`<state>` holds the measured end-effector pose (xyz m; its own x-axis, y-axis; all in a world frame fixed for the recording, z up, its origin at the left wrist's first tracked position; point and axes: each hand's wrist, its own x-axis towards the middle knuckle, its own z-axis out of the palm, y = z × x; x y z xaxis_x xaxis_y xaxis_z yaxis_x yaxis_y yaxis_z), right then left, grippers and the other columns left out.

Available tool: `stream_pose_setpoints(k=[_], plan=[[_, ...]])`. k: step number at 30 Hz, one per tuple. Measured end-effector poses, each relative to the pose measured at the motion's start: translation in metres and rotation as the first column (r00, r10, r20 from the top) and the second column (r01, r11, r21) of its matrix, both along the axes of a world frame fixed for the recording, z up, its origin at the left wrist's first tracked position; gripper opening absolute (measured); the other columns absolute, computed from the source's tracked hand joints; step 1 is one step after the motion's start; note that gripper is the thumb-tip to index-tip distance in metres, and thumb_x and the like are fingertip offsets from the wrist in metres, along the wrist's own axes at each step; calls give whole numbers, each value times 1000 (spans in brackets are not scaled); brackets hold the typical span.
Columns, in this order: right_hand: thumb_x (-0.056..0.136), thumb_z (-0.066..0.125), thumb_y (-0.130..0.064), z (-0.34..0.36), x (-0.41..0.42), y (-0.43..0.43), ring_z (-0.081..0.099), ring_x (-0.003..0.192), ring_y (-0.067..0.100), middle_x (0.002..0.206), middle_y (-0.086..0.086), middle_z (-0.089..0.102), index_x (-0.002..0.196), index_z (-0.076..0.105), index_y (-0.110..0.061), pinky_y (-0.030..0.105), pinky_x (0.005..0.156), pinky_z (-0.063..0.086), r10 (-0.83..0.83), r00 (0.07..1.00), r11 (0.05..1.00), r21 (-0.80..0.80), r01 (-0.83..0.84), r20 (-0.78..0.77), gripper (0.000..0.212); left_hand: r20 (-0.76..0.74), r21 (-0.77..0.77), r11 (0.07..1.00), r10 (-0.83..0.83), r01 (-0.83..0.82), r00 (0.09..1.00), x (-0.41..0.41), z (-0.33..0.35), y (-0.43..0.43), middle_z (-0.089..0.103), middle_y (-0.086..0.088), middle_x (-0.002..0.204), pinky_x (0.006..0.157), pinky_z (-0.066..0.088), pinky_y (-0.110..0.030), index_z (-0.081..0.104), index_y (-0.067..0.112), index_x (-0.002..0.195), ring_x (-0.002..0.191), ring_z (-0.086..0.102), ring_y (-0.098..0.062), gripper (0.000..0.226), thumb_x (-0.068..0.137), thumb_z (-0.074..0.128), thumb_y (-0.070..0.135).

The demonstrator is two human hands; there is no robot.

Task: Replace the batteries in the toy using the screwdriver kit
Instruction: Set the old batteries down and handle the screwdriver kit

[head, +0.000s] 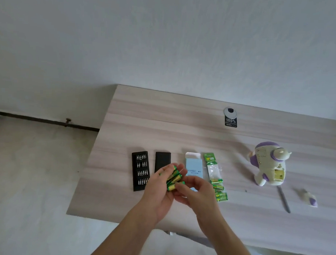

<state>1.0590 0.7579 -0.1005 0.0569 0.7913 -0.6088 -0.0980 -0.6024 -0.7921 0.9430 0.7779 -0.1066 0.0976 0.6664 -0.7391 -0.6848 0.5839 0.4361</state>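
Your left hand: cupped round green batteries, count unclear. Your right hand: pinching end of one. Hands hide part of black lid and blue box. Bit tray left of them. Toy, compartment open, and screwdriver on worktop, well right.

"100%" on a black sticker, "gp" on the green battery pack
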Motion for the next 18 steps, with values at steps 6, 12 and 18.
stream_pose_setpoints(k=[6,12,18], plan=[[83,76,-4,-7,5,2,74,79,31,84,16,69,90,69,1,39,74,61,-99,994,995,-11,99,-49,11,-72,1,993,-118,118,990,10,-10,7,67,-26,121,93,54,-47,58,-7,124,101,67,-34,31,103,48,14],[85,76,-7,-16,9,11,75,84,33,93,24,72,95,72,0,39,75,62,-129,989,991,-43,126,-77,12,-91,-17,989,-145,144,985,17,-18,16,66,-25,123,96,52,-50,57,-7,125,110,67,-38,33,104,49,16],[87,74,-10,-26,21,23,73,75,28,89,20,73,92,76,-8,37,71,61,-80,996,996,-53,78,-41,6,41,-94,992,-79,83,996,28,-24,27,69,-21,113,80,53,-40,63,-4,118,104,66,-33,30,102,50,18]])
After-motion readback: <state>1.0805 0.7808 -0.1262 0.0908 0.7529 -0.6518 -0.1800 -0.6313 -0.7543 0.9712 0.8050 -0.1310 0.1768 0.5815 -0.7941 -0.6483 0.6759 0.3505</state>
